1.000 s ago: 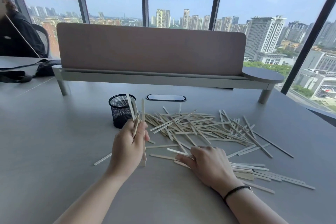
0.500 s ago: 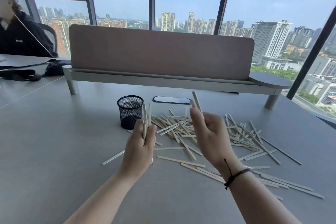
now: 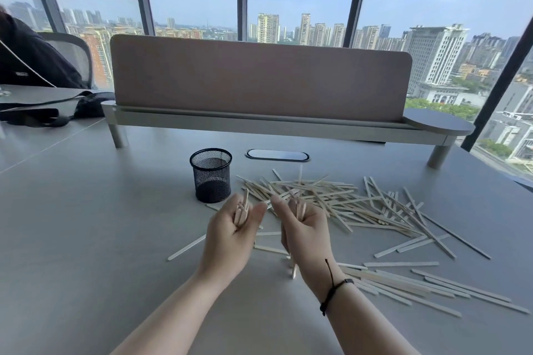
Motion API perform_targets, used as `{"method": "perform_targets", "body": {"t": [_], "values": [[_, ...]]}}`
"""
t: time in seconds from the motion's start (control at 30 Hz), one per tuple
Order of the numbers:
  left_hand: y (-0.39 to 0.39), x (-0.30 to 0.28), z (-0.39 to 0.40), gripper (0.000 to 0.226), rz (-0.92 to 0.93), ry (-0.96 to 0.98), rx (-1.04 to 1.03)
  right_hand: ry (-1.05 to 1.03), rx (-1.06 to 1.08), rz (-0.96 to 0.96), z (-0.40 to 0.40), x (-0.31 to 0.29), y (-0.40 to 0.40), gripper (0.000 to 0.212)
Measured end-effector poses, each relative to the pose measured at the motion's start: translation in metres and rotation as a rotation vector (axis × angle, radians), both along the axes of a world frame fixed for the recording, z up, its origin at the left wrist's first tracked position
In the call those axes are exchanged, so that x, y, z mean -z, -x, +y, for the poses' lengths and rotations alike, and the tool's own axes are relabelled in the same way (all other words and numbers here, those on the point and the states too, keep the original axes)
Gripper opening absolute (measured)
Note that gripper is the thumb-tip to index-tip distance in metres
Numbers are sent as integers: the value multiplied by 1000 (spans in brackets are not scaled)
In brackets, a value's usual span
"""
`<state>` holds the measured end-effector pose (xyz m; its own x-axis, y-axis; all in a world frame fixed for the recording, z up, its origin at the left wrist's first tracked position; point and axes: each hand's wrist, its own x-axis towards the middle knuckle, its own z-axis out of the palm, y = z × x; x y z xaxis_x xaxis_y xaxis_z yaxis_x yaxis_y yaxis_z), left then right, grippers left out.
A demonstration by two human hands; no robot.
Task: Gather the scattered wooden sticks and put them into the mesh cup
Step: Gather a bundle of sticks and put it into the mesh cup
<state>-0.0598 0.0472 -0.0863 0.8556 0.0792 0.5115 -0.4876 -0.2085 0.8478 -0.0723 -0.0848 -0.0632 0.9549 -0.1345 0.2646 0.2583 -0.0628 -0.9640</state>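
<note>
Wooden sticks (image 3: 340, 199) beside mesh cup (image 3: 212, 174), divider (image 3: 259, 78) behind

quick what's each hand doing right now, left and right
Left hand: closed around a small bundle of wooden sticks.
Right hand: closed on one or more wooden sticks; one end pokes out below at.

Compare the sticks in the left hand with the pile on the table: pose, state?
The sticks in the left hand stand roughly upright as a tight bundle; the pile lies flat and criss-crossed. The bundle is held off the table in the left hand; the pile rests loose on it. Both are the same pale, flat wood. Neither is in the mesh cup.
</note>
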Motion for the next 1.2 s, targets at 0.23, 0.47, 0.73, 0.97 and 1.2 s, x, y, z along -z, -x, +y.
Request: {"method": "perform_targets", "body": {"t": [0.23,0.47,0.73,0.97,1.2], "values": [[1,-4,-1,67,85,87,-23,37,3,82,1,14,-6,72],[-3,-10,7,65,210,223,6,-48,-143,173,23,1,-21,57],[-20,-17,37,63,279,486,-124,-225,-165,10,92,-70,-93,70],[-31,-13,50,66,327,543,-212,-132,-82,10,131,-77,-165,61],[-36,-12,59,63,324,571,-232,242,-131,188,137,-58,-178,50]]}}
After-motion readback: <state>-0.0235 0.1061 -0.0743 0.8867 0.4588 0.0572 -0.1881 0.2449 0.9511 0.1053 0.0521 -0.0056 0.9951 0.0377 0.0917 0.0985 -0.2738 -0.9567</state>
